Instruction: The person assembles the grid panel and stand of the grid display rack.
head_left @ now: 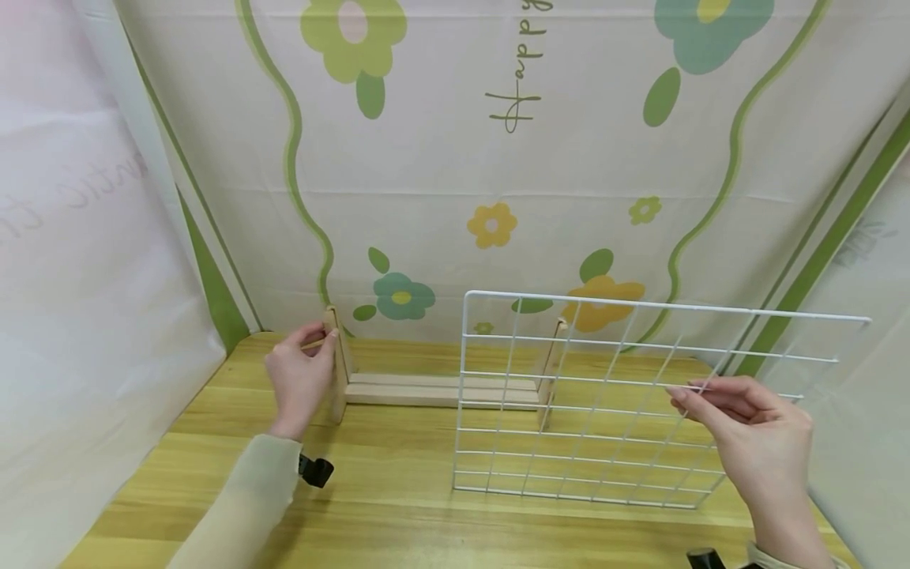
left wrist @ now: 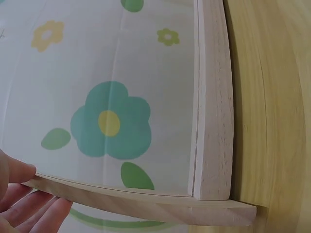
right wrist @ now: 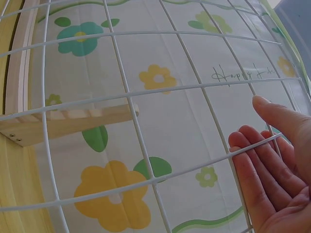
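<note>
A pale wooden stand (head_left: 441, 393) with a low crossbar and two uprights sits on the table towards the back. My left hand (head_left: 302, 379) pinches the top part of its left upright (left wrist: 146, 200) between thumb and fingers. On the right, a white wire grid panel (right wrist: 129, 94) stands upright, held by my right hand (head_left: 757, 431) near its right side. Fingers and thumb (right wrist: 277, 114) of that hand lie on opposite sides of a wire. The panel overlaps the stand's right upright (right wrist: 73, 121) in the head view.
The wood-grain table (head_left: 398, 514) stretches towards me. Behind it hangs a white cloth (head_left: 426, 158) printed with flowers and wavy green lines. More cloth (head_left: 92, 276) closes in the left side, and another sheet (head_left: 867, 379) hangs at the right.
</note>
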`<state>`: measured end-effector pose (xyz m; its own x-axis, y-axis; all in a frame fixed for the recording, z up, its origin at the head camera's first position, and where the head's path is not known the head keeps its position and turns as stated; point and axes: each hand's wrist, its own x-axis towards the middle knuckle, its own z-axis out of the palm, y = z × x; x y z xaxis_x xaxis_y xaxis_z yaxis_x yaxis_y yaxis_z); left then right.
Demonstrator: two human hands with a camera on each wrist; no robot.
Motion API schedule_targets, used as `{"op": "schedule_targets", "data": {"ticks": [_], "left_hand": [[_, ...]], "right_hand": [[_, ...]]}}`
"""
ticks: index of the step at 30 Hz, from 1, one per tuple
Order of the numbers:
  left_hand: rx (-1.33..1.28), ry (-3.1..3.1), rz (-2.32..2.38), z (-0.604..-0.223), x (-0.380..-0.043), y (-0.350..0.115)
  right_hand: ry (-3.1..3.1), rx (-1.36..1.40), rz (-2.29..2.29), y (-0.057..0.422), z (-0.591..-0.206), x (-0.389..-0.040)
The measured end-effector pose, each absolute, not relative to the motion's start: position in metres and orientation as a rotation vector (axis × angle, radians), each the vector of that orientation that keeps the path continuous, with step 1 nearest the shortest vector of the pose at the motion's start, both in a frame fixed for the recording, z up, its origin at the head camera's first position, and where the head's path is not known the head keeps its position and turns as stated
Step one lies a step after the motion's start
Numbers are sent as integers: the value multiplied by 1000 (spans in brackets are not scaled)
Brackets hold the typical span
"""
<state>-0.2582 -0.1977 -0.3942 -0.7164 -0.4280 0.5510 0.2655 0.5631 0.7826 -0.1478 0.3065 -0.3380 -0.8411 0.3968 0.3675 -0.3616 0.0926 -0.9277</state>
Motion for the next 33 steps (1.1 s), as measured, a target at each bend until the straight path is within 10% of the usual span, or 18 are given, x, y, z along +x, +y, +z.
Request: {"op": "schedule_targets", "data": {"ticks": [33], "left_hand": [[-108,-2029,-1366,-400,-238,-142]], "right_hand": [[-1819,-49,1822,307,-338,-149]]}}
